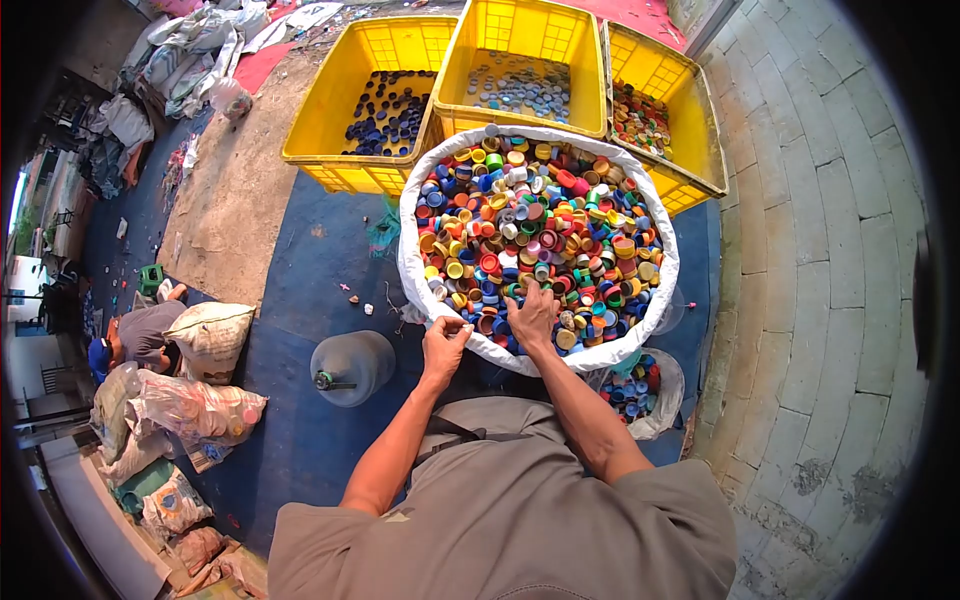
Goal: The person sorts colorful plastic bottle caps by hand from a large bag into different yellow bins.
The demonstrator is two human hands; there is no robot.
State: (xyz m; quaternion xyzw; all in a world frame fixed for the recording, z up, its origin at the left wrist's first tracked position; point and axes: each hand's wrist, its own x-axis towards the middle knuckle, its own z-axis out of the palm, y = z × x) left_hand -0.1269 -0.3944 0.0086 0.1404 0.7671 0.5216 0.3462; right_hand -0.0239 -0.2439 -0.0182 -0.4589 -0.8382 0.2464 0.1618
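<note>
- One wall (810,250) of pale blocks, to my right.
- One blue ground sheet (290,420), beneath the work.
- Three yellow crates, side by side at the far edge: left crate (365,178) with dark blue caps; middle crate (520,118) with pale bluish and grey ones; right crate (690,95) with mixed colours, mostly red, orange and green.
- One round sack (408,240), white rim folded outward, heaped with caps, directly before the person at work and close against the crates.
- One second person (140,335), grey top and blue headwear, bent beside a stuffed sack (212,340) at far left.
- One large clear bottle (360,365), lying left of the round sack.
- One small bag (668,395) of caps, right of the person.
- Right hand (533,315): fingers bent down into the heap; whether they grip a cap, I cannot tell.
- Left hand (445,345): at the near-left rim, thumb and fingertips drawn together; anything pinched there is too small to make out.
- Plastic caps (550,230), many-coloured, loose in the round sack.
</note>
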